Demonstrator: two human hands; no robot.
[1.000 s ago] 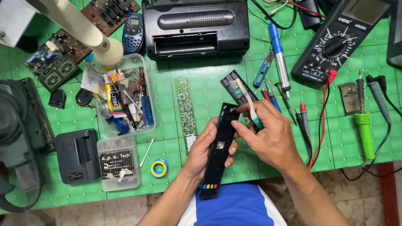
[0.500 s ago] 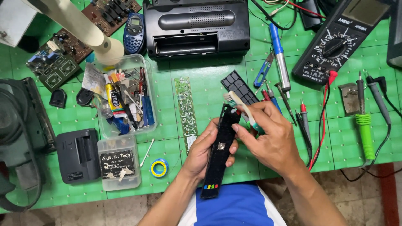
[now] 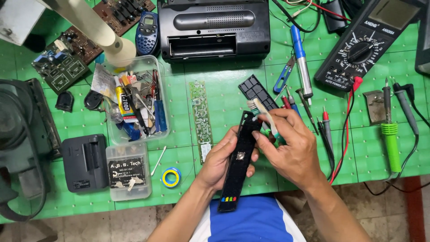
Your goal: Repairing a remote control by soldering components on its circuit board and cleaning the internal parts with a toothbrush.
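Black plastic remote shell (image 3: 238,168), bristly toothbrush (image 3: 264,114), perhaps touching

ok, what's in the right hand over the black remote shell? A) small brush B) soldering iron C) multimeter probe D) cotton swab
A: the right hand grips a small brush, its bristle head poking up past the top end of the black remote shell, which the left hand supports; the blue soldering iron lies on the green mat.

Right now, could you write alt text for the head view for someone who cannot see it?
Left hand holds a long black remote-control shell; right hand holds a small white-bristled brush at its top end, over a green grid-patterned table strewn with tools.
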